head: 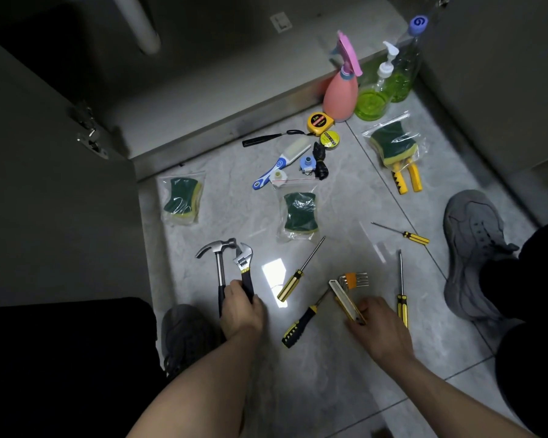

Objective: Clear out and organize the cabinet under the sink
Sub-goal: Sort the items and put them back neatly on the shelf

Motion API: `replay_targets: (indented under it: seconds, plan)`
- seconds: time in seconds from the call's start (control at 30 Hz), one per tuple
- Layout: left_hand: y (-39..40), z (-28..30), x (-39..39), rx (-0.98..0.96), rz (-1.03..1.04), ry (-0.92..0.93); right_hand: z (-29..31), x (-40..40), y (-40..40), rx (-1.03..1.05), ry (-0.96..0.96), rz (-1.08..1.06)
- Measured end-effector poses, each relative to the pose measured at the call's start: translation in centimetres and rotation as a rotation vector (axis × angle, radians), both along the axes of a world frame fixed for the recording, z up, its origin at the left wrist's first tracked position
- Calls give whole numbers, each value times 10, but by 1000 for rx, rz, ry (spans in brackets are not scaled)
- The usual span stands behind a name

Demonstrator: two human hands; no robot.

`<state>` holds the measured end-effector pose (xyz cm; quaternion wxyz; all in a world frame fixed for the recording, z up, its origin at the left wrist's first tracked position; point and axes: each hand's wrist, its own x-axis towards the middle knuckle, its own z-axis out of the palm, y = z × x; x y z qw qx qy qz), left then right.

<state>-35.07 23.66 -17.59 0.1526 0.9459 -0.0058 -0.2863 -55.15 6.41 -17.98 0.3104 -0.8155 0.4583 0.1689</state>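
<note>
Tools lie spread on the grey tile floor [329, 390] before the open under-sink cabinet [203, 74]. My left hand [241, 311] grips the handles of a claw hammer [217, 248] and an adjustable wrench [243, 256] together. My right hand [377, 327] holds a yellow utility knife [344, 298], its blade end pointing up-left. Beside the knife lies a hex key set [355, 278]. Several yellow-handled screwdrivers [293, 279] lie around my hands, and a black-and-yellow one [298, 327] lies between them.
Three bagged green sponges [299, 213] lie on the floor; yellow pliers [407, 178] poke out from under the right one. A pink spray bottle [340, 93], green pump bottles [380, 90], a tape measure [319, 123], a tape roll, a brush [282, 162] sit near the cabinet sill. My shoes [475, 248] flank the tools.
</note>
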Motion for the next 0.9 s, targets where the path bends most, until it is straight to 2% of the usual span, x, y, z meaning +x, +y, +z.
replay_targets:
  seconds: [0.13, 0.23, 0.37, 0.47, 0.6, 0.7, 0.8, 0.9]
  plan:
    - [-5, 4, 4, -18, 0, -48, 3, 7, -4, -22, -55, -29]
    - [-9, 3, 0, -105, -122, -158, 5, 14, -10, -28, -117, -27]
    - [-23, -6, -12, -153, -420, -25, 10, 21, -17, -27, -153, 8]
    - [-46, -8, -12, -116, -522, 51, 12, 21, -8, 11, -100, 30]
    - [-59, -5, 3, -57, -543, 105, 12, 34, 26, 217, 42, 49]
    - [-35, -4, 4, 30, -471, 155, 12, 54, 50, 324, 69, -34]
    - [-8, -7, -1, 81, -394, 217, 14, 71, 57, 373, 95, -113]
    - [-2, -9, -1, 35, -351, 242, 16, 80, 57, 393, 72, -177]
